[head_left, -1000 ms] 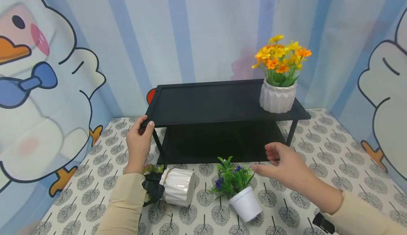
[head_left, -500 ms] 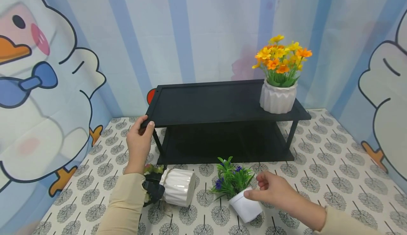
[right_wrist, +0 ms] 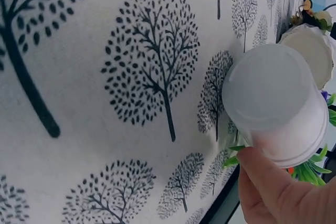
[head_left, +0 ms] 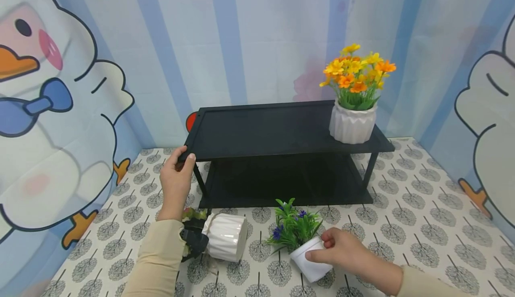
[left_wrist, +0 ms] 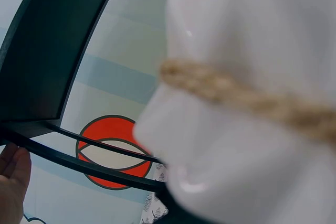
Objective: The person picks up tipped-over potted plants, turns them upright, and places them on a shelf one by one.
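Note:
My left hand (head_left: pixel 176 178) grips the front left corner of a black two-tier shelf (head_left: pixel 257 129); the left wrist view shows the fingertips (left_wrist: pixel 18 166) against its edge. A small white pot (head_left: pixel 311 259) with green leaves and purple flowers (head_left: pixel 295 225) lies tilted on the cloth before the shelf. Around the side of this potted plant, my right hand (head_left: pixel 348 252) has its thumb across the front and its fingers near the rim. In the right wrist view the pot's base (right_wrist: pixel 270 87) faces the camera, with the thumb at its side; the other fingers are partly hidden.
A ribbed white pot (head_left: pixel 226 236) with twine lies on its side by my left forearm, its plant partly hidden. Yellow and orange flowers (head_left: pixel 356 71) in a white pot (head_left: pixel 352 123) stand on the shelf's top right. A tree-print cloth (head_left: pixel 418 198) covers the table.
My right hand has come down and left from above the cloth to the small white pot. The left hand stays on the shelf corner, and the pots have not visibly moved.

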Action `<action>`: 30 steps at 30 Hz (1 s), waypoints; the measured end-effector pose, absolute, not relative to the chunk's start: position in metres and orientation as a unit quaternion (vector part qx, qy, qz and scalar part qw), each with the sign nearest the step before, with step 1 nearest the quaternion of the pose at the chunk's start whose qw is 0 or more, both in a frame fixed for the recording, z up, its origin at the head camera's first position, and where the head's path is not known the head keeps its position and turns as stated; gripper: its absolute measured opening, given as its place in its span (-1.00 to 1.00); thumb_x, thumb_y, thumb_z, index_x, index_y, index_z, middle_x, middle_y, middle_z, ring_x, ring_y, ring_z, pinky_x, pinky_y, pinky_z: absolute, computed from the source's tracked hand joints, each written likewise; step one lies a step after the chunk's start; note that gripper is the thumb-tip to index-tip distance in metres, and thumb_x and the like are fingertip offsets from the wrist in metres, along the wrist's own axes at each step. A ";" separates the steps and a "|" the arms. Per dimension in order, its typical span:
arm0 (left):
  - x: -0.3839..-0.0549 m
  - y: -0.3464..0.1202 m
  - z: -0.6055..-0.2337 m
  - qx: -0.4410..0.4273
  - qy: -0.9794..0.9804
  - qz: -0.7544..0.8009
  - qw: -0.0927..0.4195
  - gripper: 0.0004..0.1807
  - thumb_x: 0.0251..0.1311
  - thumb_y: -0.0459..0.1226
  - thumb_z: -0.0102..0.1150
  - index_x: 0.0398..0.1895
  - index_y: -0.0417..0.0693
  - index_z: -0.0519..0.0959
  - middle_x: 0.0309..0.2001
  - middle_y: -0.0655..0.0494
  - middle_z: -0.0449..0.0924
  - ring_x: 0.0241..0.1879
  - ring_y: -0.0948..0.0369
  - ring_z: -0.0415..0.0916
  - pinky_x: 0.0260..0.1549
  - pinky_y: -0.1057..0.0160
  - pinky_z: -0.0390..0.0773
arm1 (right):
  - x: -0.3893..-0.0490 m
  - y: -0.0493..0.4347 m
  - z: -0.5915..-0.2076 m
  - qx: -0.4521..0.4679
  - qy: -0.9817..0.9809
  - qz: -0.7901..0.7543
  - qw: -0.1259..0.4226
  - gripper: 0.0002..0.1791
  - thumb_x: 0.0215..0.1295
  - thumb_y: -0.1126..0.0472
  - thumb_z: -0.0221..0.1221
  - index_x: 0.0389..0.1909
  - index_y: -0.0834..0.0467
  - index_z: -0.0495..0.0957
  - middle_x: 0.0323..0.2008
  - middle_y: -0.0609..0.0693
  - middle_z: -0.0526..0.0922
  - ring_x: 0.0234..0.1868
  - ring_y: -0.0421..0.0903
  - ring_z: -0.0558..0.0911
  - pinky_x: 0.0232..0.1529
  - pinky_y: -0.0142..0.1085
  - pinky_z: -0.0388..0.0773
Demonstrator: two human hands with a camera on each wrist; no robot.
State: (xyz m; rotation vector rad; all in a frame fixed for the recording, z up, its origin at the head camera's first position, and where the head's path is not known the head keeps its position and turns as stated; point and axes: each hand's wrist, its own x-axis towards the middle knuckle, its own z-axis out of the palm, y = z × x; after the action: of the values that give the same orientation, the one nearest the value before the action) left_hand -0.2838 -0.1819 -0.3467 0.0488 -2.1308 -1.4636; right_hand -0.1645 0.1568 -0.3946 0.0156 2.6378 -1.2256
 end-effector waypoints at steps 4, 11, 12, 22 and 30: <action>-0.283 -0.182 -0.347 0.018 -0.793 -0.544 0.275 -0.54 0.29 -0.10 0.05 0.22 -0.05 0.42 0.14 -0.09 0.42 0.03 0.05 0.45 -0.04 0.12 0.46 | -0.164 0.155 -0.398 0.007 0.897 -0.427 0.112 -0.41 -0.17 0.06 0.39 -0.21 0.42 0.50 -0.38 0.05 0.55 -0.32 -0.10 0.51 -0.31 -0.28 0.52; -0.284 -0.182 -0.347 0.020 -0.792 -0.546 0.272 -0.54 0.29 -0.11 0.05 0.22 -0.04 0.42 0.17 -0.08 0.40 0.06 0.06 0.44 0.01 0.10 0.46 | -0.163 0.152 -0.403 0.003 0.882 -0.455 0.117 -0.46 -0.17 0.11 0.39 -0.24 0.42 0.49 -0.42 0.03 0.56 -0.38 -0.12 0.52 -0.36 -0.32 0.52; -0.284 -0.182 -0.347 0.020 -0.792 -0.546 0.272 -0.54 0.29 -0.11 0.05 0.22 -0.05 0.42 0.17 -0.08 0.40 0.06 0.06 0.44 0.02 0.10 0.46 | -0.164 0.152 -0.404 0.002 0.884 -0.454 0.116 -0.46 -0.17 0.11 0.39 -0.24 0.42 0.49 -0.42 0.03 0.56 -0.38 -0.13 0.52 -0.36 -0.32 0.52; -0.281 -0.183 -0.349 0.025 -0.793 -0.549 0.265 -0.54 0.28 -0.10 0.05 0.22 -0.04 0.41 0.17 -0.07 0.40 0.07 0.07 0.44 0.03 0.11 0.46 | -0.163 0.149 -0.413 0.001 0.884 -0.452 0.116 -0.52 -0.20 0.13 0.37 -0.31 0.39 0.50 -0.48 0.03 0.54 -0.44 -0.13 0.50 -0.44 -0.33 0.50; -0.285 -0.182 -0.348 0.025 -0.792 -0.548 0.266 -0.52 0.28 -0.06 0.05 0.22 0.01 0.42 0.15 -0.07 0.41 0.03 0.07 0.44 -0.02 0.09 0.46 | -0.168 0.152 -0.414 0.009 0.888 -0.441 0.131 -0.51 -0.17 0.11 0.35 -0.29 0.39 0.50 -0.46 0.05 0.54 -0.43 -0.10 0.49 -0.43 -0.32 0.47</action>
State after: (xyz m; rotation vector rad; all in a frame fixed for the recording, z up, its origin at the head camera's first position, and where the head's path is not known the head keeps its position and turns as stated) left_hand -0.2846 -0.1820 -0.3476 0.0687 -2.1387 -1.4806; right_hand -0.1679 0.1519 -0.4136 0.0253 2.5773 -1.2805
